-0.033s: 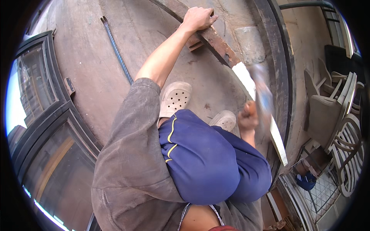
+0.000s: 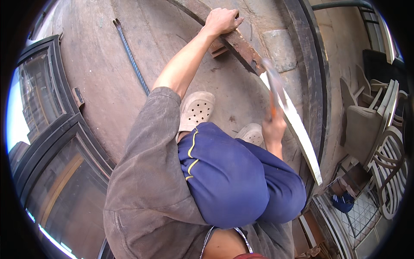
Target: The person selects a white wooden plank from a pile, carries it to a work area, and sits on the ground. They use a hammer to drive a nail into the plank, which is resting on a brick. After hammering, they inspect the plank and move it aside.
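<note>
My left hand [image 2: 221, 21] is closed over the upper part of a long wooden board [image 2: 242, 46]. The board slants down to the right, reddish brown and rough above, with a white section [image 2: 302, 131] below. In my right hand [image 2: 274, 129], closed round its orange handle, is a hammer [image 2: 278, 88]. Motion blurs the metal head, which lies across the board near where brown turns to white; whether it touches cannot be told. Under the board, near my left hand, sits a small reddish block [image 2: 219, 52].
A blue twisted pry bar [image 2: 130, 56] lies on the concrete floor to the left. Dark-framed glass panels [image 2: 64, 172] stand at far left. A dark timber beam [image 2: 307, 64] runs along the right. Beyond it are stacked chairs [image 2: 366, 125] and a wire rack [image 2: 355, 216].
The hammer and my right hand have swung up and to the left, bringing the head over the board's upper white end. My left hand holds its place.
</note>
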`<state>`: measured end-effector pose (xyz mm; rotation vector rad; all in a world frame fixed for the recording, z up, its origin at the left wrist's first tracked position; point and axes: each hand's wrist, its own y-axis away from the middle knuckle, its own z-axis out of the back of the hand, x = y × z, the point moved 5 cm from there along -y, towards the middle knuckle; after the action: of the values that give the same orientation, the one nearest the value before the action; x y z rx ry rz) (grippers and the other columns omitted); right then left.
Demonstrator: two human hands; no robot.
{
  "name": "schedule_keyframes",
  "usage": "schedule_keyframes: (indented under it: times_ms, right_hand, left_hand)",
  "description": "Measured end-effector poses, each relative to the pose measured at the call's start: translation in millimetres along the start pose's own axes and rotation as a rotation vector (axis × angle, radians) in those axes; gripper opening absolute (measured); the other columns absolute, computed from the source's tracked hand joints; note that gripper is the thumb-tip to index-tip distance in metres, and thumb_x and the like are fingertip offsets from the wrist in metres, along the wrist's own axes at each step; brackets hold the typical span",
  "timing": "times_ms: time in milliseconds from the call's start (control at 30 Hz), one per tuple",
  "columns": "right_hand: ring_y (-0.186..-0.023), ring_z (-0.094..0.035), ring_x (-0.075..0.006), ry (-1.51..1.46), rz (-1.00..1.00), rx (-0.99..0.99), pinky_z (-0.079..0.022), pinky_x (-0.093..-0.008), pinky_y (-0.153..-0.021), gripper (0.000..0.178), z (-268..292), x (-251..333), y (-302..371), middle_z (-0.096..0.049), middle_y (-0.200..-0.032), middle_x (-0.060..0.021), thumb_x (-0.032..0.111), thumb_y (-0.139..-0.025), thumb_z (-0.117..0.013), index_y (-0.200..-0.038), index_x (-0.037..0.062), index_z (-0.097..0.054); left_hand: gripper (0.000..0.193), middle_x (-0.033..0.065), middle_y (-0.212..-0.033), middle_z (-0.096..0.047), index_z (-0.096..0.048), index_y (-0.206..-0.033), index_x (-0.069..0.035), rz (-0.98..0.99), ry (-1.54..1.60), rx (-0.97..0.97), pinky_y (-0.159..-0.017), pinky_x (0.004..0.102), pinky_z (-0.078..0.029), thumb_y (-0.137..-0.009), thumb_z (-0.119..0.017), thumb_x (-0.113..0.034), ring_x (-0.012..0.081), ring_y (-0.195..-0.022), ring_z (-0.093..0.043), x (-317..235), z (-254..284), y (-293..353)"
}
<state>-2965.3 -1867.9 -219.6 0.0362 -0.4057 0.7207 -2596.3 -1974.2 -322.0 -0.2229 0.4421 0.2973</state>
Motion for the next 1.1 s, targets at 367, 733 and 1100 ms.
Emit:
schedule_keyframes:
  times_ms: [367,733,1100]
  right_hand:
    - [-0.051,-0.058,-0.0254,-0.146,0.044,-0.167,-0.042,-0.0351,-0.046,0.03,28.9,38.1,-32.9,-0.056,-0.061,-0.0125,0.028,-0.101,-0.052,-0.1,-0.0016,-0.049]
    - [-0.046,-0.055,-0.0183,-0.459,-0.187,-0.391,-0.042,-0.0337,-0.044,0.033,66.5,43.6,-44.2,-0.054,-0.056,-0.0059,0.029,-0.103,-0.045,-0.09,-0.0002,-0.05]
    - [-0.055,-0.061,-0.0329,-0.116,-0.24,-0.077,-0.046,-0.041,-0.05,0.032,33.3,22.5,-24.9,-0.057,-0.062,-0.0171,0.032,-0.1,-0.053,-0.102,0.0,-0.052]
  left_hand:
    - [0.039,0.0184,-0.08,-0.069,-0.069,-0.095,-0.007,0.006,0.034,-0.019,-0.074,0.0484,-0.053,-0.09,-0.056,-0.044,0.0381,-0.081,-0.067,4.8,-5.3,-2.1]
    - [0.038,0.0178,-0.084,-0.07,-0.069,-0.096,-0.007,0.036,0.039,0.032,-0.076,0.048,-0.053,-0.091,-0.056,-0.042,0.0367,-0.084,-0.068,9.2,-2.3,-1.0]
    - [0.038,0.0194,-0.083,-0.069,-0.07,-0.095,-0.007,0.042,0.037,0.024,-0.075,0.0488,-0.053,-0.091,-0.056,-0.043,0.0385,-0.083,-0.067,10.4,-8.1,1.0]
